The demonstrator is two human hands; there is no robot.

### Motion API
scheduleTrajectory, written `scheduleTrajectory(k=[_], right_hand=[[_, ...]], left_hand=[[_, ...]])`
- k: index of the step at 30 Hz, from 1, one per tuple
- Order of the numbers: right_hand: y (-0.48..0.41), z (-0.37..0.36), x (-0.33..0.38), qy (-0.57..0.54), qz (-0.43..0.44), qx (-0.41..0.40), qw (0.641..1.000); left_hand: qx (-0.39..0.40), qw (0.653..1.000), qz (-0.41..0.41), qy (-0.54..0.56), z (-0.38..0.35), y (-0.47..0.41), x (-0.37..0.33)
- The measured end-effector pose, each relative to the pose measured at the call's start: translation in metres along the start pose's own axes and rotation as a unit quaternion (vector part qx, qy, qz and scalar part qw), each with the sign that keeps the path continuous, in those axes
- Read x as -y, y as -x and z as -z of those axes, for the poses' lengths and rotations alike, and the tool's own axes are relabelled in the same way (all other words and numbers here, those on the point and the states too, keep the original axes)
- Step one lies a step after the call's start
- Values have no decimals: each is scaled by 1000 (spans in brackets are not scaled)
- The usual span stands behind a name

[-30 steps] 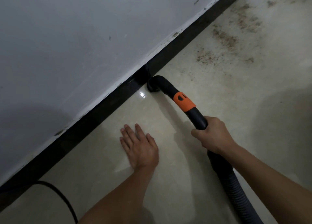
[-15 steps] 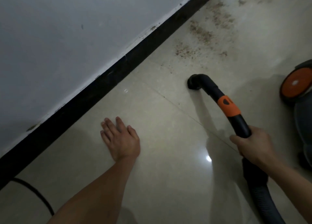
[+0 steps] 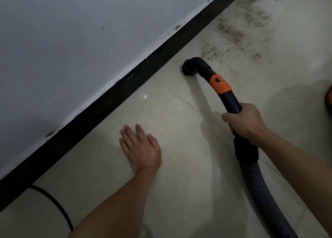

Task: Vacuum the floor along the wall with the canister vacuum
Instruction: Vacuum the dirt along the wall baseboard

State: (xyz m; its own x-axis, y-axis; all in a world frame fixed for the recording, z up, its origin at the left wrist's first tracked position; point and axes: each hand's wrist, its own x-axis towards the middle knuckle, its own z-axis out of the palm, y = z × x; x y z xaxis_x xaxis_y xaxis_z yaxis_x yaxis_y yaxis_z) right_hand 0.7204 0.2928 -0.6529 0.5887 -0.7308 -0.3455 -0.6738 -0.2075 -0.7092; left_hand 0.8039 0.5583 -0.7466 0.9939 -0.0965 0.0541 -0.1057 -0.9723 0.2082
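On the floor (image 3: 179, 184), our left hand (image 3: 142, 151): fingers (image 3: 128, 135) flat, holding nothing.
Our right hand (image 3: 246, 124): fingers wrapped round one vacuum hose handle (image 3: 231, 101).
Nozzle (image 3: 188, 70): one, touching floor near skirting board (image 3: 107, 101), beside one dirt patch (image 3: 233, 35).

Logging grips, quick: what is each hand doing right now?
Left hand: open, flat on the floor.
Right hand: gripping the vacuum handle.
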Motion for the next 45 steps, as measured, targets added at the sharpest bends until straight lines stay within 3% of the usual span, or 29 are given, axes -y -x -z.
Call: scheduleTrajectory(k=[5,11,18,26,31,34,40,45], right_hand=[[-19,-16,21,-15,0,-23,1000],[-25,-40,51,-17,5,26,1000],[24,-10,32,111,26,99,988],[103,67,-73,128,-61,53,988],[139,117,-125,103,-108,-31,988],[150,117,-136,89,-117,-69,987],[164,81,-132,122,-16,-23,992],[137,100,-141,91,-79,-127,985]], left_hand=[[-3,1000,-4,-4,1,0,-1],[13,1000,-6,-18,1,-2,0],[14,1000,-6,-10,1,-2,2],[29,999,-9,14,5,-2,1],[29,999,-8,12,5,-2,1],[36,999,-5,11,4,-1,0],[45,997,-58,3,8,-1,-5],[71,988,-131,40,5,-10,-58]])
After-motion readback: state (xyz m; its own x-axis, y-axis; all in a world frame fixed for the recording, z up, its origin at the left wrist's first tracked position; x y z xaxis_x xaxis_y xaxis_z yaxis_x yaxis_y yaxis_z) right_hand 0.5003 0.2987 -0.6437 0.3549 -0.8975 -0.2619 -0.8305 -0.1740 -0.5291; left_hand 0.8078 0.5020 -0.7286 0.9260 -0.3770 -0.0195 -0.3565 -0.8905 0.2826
